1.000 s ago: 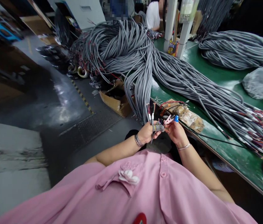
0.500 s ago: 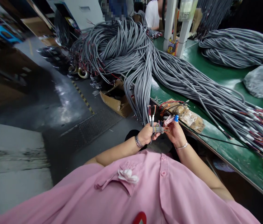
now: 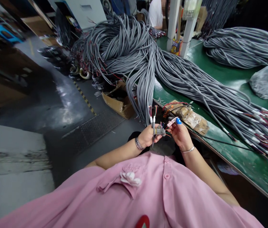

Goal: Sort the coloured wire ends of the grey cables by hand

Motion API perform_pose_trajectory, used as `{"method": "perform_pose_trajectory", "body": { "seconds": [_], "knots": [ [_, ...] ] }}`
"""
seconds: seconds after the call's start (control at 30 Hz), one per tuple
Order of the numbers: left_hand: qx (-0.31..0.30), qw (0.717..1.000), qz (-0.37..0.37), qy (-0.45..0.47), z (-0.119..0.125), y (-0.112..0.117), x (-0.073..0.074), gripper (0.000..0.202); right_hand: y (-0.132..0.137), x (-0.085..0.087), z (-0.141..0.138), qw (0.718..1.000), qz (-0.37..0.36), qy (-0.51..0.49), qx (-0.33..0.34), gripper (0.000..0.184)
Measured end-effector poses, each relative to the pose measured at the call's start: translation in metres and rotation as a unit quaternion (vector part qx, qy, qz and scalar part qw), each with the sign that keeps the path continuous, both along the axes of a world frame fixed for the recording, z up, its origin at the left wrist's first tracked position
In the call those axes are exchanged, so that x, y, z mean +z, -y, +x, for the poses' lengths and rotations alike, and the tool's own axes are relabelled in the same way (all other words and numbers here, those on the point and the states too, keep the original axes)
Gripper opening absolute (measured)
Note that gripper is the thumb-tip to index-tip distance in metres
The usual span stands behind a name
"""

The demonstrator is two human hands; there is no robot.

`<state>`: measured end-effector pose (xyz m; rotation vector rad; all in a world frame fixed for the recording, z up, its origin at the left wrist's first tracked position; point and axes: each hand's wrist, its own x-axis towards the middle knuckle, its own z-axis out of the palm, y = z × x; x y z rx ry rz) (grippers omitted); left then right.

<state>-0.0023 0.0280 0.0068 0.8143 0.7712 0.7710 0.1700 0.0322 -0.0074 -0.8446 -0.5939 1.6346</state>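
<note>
Between the fingers of my left hand (image 3: 147,136) are grey multi-core cables (image 3: 153,124), with white bands and fanned coloured wire ends pointing up. A grey sleeve with a yellowish band (image 3: 159,131) covers a finger of that hand. Thin coloured wires (image 3: 163,125) stick out near its tip, towards the other hand. My right hand (image 3: 181,136) is closed on a small pale pink tool (image 3: 172,122), whose exact kind I cannot make out. On its thumb sits a blue cover (image 3: 178,121). The tool's tip is close to the loose wires; whether it touches them is unclear.
Bundled grey cables (image 3: 188,71) run across the green table (image 3: 233,84). A taped wooden block (image 3: 197,123) lies at the table edge. An open cardboard box (image 3: 116,104) stands on the floor. A coiled cable (image 3: 243,47) and plastic bag (image 3: 267,80) lie right. A person (image 3: 155,14) is behind.
Both hands have shifted slightly: the left hand with its cables a little to the left, the right wrist a little to the right. The pink tool now tilts differently beside the wires.
</note>
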Motion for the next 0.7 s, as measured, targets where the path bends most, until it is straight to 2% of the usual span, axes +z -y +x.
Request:
{"method": "perform_pose_trajectory", "body": {
  "seconds": [0.13,0.23,0.47,0.7],
  "knots": [
    [0.009,0.999,-0.032,0.024,0.0029,-0.0054,0.0012,0.028,-0.0020,-0.0019,-0.0013,1.000,-0.023,-0.011,-0.008,0.038],
    [0.014,0.998,-0.044,0.035,0.0054,-0.0080,0.0010,0.027,-0.0028,-0.0018,-0.0016,0.999,-0.038,-0.006,-0.017,0.036],
    [0.018,0.997,-0.060,0.044,0.0090,-0.0111,-0.0010,0.024,-0.0021,-0.0031,0.0004,0.999,-0.003,-0.047,-0.002,0.030],
    [0.008,0.998,-0.054,0.018,0.0081,-0.0078,-0.0041,0.025,-0.0031,-0.0076,-0.0014,0.999,0.003,-0.049,-0.014,0.033]
  ]
}}
